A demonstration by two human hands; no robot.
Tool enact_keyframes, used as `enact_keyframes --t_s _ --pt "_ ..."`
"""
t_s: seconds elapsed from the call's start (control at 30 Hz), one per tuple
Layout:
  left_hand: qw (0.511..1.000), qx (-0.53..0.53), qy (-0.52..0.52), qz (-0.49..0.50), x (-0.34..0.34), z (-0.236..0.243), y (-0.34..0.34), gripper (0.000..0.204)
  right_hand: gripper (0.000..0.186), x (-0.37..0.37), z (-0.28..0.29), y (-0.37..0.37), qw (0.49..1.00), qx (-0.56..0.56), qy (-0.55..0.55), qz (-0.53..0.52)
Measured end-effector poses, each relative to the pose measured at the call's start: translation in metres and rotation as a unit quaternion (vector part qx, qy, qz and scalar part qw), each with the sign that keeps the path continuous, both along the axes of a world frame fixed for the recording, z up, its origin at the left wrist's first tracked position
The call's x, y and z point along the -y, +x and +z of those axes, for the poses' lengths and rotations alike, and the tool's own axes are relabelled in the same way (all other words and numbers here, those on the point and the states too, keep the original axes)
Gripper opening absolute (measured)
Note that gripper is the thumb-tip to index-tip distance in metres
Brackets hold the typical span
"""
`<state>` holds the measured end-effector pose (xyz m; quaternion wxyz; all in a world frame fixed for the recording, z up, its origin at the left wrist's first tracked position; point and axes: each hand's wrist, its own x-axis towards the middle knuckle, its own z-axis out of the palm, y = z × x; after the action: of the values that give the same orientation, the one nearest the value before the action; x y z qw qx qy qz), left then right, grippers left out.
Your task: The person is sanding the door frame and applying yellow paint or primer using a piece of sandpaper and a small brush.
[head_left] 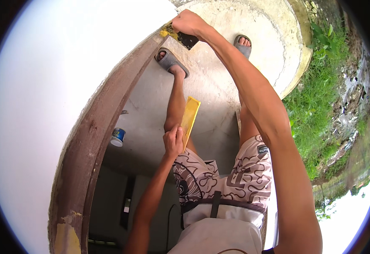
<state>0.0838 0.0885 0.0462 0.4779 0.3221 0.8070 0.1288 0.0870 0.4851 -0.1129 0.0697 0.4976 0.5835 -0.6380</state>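
My left hand (174, 142) is closed around the lower end of a thin, flat yellow board (191, 116), held tilted in front of my left knee. Far out ahead, my right hand (187, 22) is in a fist at the edge of the white wall (45, 84), by the far end of a brown wooden frame (94, 122). Whatever the right fingers grip is hidden. Yellow and black patches (188, 40) show just below that fist.
My sandalled feet (172, 61) stand on a concrete floor (210, 72) with a rounded outer step (269, 34). Behind the frame sits a small blue and white tub (117, 136). Grass (314, 97) and rough ground lie to the right.
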Motion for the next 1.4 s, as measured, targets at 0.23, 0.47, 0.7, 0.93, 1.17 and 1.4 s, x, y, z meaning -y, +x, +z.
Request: enact_keyframes --t_s 0.23,0.47,0.7,0.93,1.17,1.4 --pt "1.000 0.012 0.003 0.009 -0.005 -0.003 0.004 0.036 0.022 0.003 0.056 0.008 0.999 0.001 0.041 0.011" --pt "0.999 -0.030 0.039 0.020 0.001 0.003 -0.007 0.035 0.047 0.017 0.152 0.026 0.997 -0.065 -0.040 0.030" --pt "1.000 0.019 0.015 0.000 -0.015 0.001 -0.005 0.035 0.040 0.049 0.094 0.052 0.991 -0.008 -0.008 -0.133" --pt "0.999 0.001 0.051 0.017 -0.013 -0.002 0.005 0.036 0.034 0.092 0.103 0.013 0.964 -0.029 0.157 -0.215" --pt "1.000 0.009 0.002 0.004 -0.013 0.007 -0.005 0.040 0.033 0.025 0.098 0.050 0.998 0.050 0.037 -0.024" --pt "0.999 -0.027 0.021 0.015 -0.010 0.003 0.004 0.042 0.021 0.000 0.059 0.001 0.999 0.007 0.032 -0.015"
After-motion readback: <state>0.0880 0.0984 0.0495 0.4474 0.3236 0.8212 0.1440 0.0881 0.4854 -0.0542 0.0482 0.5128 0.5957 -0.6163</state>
